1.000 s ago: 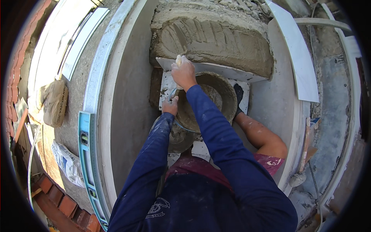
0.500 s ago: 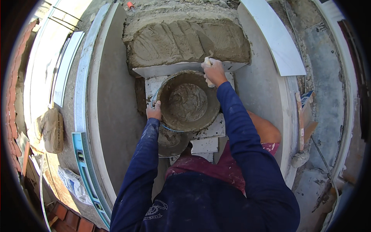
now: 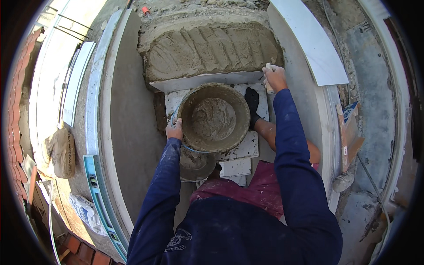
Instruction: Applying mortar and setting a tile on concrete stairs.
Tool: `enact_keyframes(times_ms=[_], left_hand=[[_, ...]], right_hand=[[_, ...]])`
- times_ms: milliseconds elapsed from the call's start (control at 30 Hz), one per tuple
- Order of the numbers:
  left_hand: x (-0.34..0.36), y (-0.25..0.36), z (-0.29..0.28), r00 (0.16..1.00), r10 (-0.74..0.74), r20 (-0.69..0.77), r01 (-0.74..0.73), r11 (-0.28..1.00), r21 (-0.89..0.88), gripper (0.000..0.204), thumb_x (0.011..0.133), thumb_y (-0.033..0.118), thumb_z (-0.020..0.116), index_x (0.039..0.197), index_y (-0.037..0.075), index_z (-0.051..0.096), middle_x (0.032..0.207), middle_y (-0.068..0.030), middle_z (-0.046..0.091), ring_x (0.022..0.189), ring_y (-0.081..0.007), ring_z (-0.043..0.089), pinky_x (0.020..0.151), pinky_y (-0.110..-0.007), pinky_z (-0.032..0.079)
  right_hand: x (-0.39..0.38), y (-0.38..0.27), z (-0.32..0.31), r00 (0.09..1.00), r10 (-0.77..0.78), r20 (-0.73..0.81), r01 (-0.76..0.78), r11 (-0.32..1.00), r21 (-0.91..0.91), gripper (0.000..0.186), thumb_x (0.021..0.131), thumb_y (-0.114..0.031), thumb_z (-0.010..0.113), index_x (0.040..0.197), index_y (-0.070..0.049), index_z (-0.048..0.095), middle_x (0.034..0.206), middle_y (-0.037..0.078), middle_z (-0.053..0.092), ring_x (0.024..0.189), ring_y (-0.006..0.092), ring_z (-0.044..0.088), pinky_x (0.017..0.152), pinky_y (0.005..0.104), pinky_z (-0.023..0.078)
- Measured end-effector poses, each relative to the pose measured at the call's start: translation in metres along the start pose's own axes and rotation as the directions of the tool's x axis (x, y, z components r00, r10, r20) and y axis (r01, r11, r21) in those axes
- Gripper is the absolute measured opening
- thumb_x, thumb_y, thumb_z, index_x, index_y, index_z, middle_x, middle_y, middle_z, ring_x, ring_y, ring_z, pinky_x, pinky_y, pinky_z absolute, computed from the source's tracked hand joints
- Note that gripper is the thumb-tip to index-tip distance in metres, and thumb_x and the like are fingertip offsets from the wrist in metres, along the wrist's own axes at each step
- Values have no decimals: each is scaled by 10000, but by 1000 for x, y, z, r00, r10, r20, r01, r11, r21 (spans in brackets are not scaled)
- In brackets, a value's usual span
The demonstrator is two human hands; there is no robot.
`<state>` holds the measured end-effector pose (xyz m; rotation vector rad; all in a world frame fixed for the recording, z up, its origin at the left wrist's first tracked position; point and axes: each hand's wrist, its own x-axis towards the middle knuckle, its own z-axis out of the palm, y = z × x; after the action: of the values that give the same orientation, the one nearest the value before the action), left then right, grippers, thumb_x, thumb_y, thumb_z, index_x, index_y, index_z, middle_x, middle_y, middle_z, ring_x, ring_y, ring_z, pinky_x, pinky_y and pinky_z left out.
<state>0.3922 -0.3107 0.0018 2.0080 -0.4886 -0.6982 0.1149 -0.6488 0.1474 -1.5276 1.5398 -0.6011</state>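
My left hand (image 3: 174, 129) grips the near-left rim of a mortar-coated bucket (image 3: 243, 112), with wet mortar (image 3: 214, 118) in its bottom. In my right hand (image 3: 276, 78) is the pale handle of a trowel (image 3: 270, 89). Its mortar-covered blade is hard to make out against the right end of a spread mortar bed (image 3: 212, 49). Slanting ridges run across that bed, and a pale upright slab (image 3: 201, 81) edges its near side. Partly hidden under the bucket is a second, shallower container (image 3: 194, 166) of grey mortar.
Grey side walls (image 3: 132, 101) flank me. White panels (image 3: 316, 48) lie along the right wall top. At left are a blue spirit level (image 3: 102, 201), a brown paper sack (image 3: 63, 152) and a white bag (image 3: 87, 214). My foot (image 3: 252, 102) stands on a white step beside the bucket.
My right hand has moved right with the trowel, from above the bucket's far rim to the bed's right end. More ridges mark the mortar. My left hand stays on the bucket.
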Motion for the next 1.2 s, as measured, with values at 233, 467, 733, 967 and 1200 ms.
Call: enact_keyframes(times_ms=[233,467,733,967,1200], left_hand=[[3,-1,-4,1000,1,-20,-1,1000,-3,270,837,221,657,945,-26,640,792,-69,647,724,-144,580,704,-298,465],[-9,26,0,1000,-29,2,29,1000,2,243,844,209,643,924,-20,645,730,-42,616,672,-125,548,656,-289,446],[3,-15,-10,998,30,-58,-33,998,-60,246,833,214,636,874,-27,646,734,-61,629,670,-158,562,671,-318,455],[-8,9,-1,995,40,-93,-40,999,4,259,827,230,645,889,-21,644,733,-87,630,690,-193,584,689,-332,460],[-2,-5,1,1000,16,-21,-15,1000,15,272,826,244,648,902,-17,635,773,-106,630,721,-212,582,714,-335,457]], right_hand=[[8,11,-10,946,-223,-235,166,957,-237,211,820,-171,615,791,37,604,608,78,560,469,166,564,459,339,449],[-52,-17,11,987,-108,-117,104,994,-37,255,762,-197,611,875,30,590,809,225,632,734,357,630,689,438,475],[-56,-19,39,973,-208,-105,138,878,-458,273,792,-191,572,963,22,589,986,266,630,967,438,583,850,487,458],[5,13,-21,966,-182,-183,38,801,-597,267,788,-172,569,975,14,605,1014,253,629,983,418,592,860,466,472],[11,7,-3,979,-127,-159,-8,758,-653,224,779,-162,578,921,9,600,991,252,633,954,417,602,828,474,482]])
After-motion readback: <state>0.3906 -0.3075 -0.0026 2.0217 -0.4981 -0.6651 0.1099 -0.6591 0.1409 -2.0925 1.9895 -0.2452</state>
